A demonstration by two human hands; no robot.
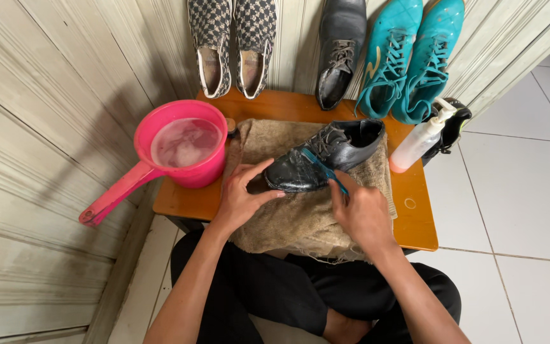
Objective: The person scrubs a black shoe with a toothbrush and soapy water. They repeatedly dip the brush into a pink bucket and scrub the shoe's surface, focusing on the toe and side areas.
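1. The black leather shoe (326, 156) lies on the brown cloth (300, 216) mid-table, its long axis slanting, toe toward the near left edge, heel toward the far right corner.
2. Your left hand (242, 194) presses the toe with spread fingers.
3. Your right hand (361, 213) is closed around a blue toothbrush (321, 167), bristles on the upper.
4. A pale spray bottle (418, 141) lies at the table's (415, 223) right edge; a pink dipper (183, 150) stands at the far left corner.

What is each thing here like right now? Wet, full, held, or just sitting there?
black shoe: lying on the cloth, wet and shiny, steadied by the left hand
toothbrush: held by the right hand, bristles on the shoe
pink dipper: holds soapy water
spray bottle: lying tilted, untouched
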